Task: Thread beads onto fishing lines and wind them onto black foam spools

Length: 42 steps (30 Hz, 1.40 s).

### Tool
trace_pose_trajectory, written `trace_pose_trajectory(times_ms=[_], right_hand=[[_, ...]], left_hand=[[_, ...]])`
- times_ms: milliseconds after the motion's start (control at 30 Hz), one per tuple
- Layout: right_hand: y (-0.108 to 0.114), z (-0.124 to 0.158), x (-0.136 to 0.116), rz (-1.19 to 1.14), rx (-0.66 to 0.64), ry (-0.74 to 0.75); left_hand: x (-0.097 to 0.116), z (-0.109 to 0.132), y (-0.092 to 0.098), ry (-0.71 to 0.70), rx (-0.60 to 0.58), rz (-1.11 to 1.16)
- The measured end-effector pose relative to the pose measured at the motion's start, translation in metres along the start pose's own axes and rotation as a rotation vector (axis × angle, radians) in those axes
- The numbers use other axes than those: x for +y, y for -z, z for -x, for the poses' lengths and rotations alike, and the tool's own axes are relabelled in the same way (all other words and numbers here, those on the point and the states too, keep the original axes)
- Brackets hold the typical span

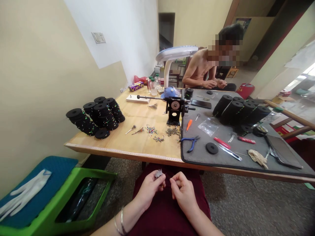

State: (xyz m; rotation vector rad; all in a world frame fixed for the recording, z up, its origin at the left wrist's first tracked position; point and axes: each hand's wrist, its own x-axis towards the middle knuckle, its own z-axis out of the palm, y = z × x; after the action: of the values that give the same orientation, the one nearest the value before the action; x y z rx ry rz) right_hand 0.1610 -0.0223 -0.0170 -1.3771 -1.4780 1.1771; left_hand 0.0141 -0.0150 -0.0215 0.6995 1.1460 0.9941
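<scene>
Your left hand (152, 185) gripping small grey bristly tuft (158, 173) between thumb and fingers, before pale wooden table (128, 141), your right hand (183, 188) also before it, fingers closed, contents unclear

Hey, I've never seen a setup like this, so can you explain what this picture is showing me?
Sure. There is no robot here: a person works bare-handed, wearing the camera on their head, so you look forward and down past their own arms.

The left hand holds a small grey, bristly bundle. The right hand is close beside it, fingertips pinched together; whatever they hold is too fine to make out.

On the wooden table stand black disc stacks and a small black machine with a dial. Blue pliers lie near the grey mat's left edge. Another person sits beyond.
</scene>
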Motion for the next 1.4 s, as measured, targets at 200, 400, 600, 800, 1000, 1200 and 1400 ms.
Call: trace_pose_trajectory(times_ms=[200,400,600,800,1000,1200,1400], right_hand=[[0.000,0.000,0.000,-0.011,0.005,0.009],[0.000,0.000,0.004,-0.032,0.009,0.003],[0.000,-0.001,0.001,-0.051,0.020,0.005],[-0.004,-0.013,0.006,-0.355,0.012,-0.232],[-0.005,-0.017,0.011,-0.570,0.009,-0.325],[-0.005,-0.017,0.008,-0.532,-0.008,-0.313],[-0.008,-0.017,0.009,-0.524,-0.054,-0.325]], left_hand=[[-0.001,-0.001,0.003,-0.206,0.024,-0.269],[-0.003,-0.003,0.005,-0.220,0.021,-0.288],[0.003,0.000,0.002,-0.176,0.002,-0.228],[0.001,0.001,-0.001,0.036,-0.166,-0.020],[0.000,-0.001,-0.002,0.118,-0.163,0.027],[-0.002,-0.002,-0.003,0.005,-0.118,-0.158],[-0.005,-0.005,-0.002,-0.057,-0.121,-0.257]])
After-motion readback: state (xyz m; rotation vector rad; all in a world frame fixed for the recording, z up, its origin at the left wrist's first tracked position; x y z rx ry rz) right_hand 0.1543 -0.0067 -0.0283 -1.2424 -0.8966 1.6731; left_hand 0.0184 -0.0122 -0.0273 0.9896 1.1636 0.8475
